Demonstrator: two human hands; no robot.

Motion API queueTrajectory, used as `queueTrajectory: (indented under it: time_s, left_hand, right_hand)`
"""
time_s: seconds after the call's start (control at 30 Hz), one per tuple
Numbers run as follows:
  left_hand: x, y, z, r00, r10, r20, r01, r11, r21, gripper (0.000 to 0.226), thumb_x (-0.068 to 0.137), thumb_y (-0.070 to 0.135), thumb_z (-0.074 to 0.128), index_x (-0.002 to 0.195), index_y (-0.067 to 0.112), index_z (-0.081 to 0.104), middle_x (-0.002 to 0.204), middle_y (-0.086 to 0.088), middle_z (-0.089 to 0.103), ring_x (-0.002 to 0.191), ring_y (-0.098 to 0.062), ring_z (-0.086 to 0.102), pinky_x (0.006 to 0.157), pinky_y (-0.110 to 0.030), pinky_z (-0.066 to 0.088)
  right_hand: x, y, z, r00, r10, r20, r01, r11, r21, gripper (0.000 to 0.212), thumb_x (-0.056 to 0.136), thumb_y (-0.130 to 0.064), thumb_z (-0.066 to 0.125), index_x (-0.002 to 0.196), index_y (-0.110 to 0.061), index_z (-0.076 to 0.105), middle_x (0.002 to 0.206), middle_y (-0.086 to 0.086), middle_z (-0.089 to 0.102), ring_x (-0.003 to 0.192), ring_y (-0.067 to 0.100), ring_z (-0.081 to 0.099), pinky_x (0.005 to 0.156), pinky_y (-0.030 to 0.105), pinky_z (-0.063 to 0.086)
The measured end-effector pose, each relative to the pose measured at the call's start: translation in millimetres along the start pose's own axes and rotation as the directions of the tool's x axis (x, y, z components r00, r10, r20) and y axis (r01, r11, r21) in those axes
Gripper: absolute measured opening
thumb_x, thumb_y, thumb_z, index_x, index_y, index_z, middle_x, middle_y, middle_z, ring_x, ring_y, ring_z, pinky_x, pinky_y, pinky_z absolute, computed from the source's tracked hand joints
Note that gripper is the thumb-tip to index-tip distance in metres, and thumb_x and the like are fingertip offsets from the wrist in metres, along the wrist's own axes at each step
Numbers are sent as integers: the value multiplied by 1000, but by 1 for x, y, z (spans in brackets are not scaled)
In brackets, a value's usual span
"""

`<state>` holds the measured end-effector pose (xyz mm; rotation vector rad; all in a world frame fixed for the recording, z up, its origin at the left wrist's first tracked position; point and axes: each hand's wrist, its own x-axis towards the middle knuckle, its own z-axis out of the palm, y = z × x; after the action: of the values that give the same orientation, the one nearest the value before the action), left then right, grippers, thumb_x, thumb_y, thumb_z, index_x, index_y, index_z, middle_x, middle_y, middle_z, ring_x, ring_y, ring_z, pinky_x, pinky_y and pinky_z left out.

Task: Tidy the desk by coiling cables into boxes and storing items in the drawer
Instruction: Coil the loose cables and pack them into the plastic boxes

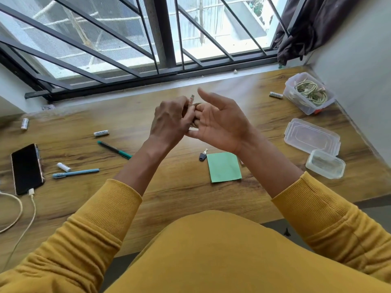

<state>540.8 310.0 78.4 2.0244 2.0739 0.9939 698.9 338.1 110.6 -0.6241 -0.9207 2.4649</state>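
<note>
Coiling proceeds above the desk (169, 197): left hand (169, 121) pinches the cable (192, 100), looped round the spread-fingered right hand (220, 121). One box (309, 93) right of the hands holds coiled cable. Pens, batteries, phone (26, 169) remain out left of them.

Battery (101, 133) mid-left on desk: dark print along white casing, blurred, brand not legible. Battery (276, 95) beside cable box, far right: same kind of print, also unreadable. Battery (24, 123) at far left edge: faint marks, too small to read. Battery (63, 167) near phone: no print discernible. Blue pen (75, 173): small dark marking on cap end, illegible. No other text, numbers or signs readable.
</note>
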Motion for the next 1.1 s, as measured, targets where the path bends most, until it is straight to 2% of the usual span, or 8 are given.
queueTrajectory:
  time_s: [0.17,0.3,0.37,0.47,0.6,0.73,0.97,1.1]
  left_hand:
    - [-3,-8,-2,999,38,-10,-37,997,61,22,107,26,56,93,11,63,82,-4,63,71,-22,55,66,-35,40]
    - [-5,-27,-7,1000,-30,-2,30,992,126,22,108,22,52,95,9,64,87,-10,65,76,-26,59,68,-36,41]
    - [-9,-39,-11,997,-80,-6,80,987,136,20,107,21,54,98,7,65,91,-13,66,80,-28,59,72,-36,41]
    - [-14,-46,-13,995,-99,-12,100,990,104,20,107,24,57,101,8,65,95,-10,65,84,-26,57,74,-35,40]
    - [-16,-36,-12,995,-44,-90,47,998,36,17,107,24,60,103,9,66,94,-1,59,82,-15,47,73,-28,32]
    - [-21,-23,-12,982,41,-186,-32,998,54,19,108,22,58,110,7,69,101,-8,66,84,-18,54,75,-24,31]
    - [-24,-14,-15,971,62,-230,-26,987,158,27,105,23,52,115,7,71,105,-11,69,89,-29,63,75,-28,38]
    - [-24,-14,-16,970,67,-233,-33,988,148,24,105,20,54,116,7,71,105,-11,69,91,-30,63,75,-30,41]
  right_hand:
    - [3,3,5,1000,14,6,-14,999,32,58,109,-38,48,150,3,46,125,12,64,124,23,58,125,47,34]
    - [3,-1,8,997,-4,77,14,991,-129,34,107,-33,53,129,-8,62,117,1,68,117,14,60,112,37,45]
    - [0,-5,8,997,-64,48,74,971,-226,34,108,-26,52,134,-6,61,126,5,70,121,18,66,111,41,49]
    - [5,-10,3,945,-269,-186,138,844,-519,31,108,-16,56,137,-7,61,130,12,72,121,27,70,102,44,57]
    - [16,-8,-2,875,-372,-309,-30,597,-802,28,107,-24,60,131,-10,64,124,9,69,113,20,65,92,34,51]
    - [19,-8,-4,940,-223,-258,-75,603,-794,41,105,-44,61,117,-7,71,122,14,72,118,27,67,103,44,55]
    - [18,-7,-8,943,-292,-159,69,641,-765,26,101,-19,71,110,5,72,102,20,78,100,32,77,98,52,60]
    - [15,-6,-9,956,-273,-105,114,677,-727,30,103,-18,68,114,9,70,103,22,78,100,32,78,98,50,61]
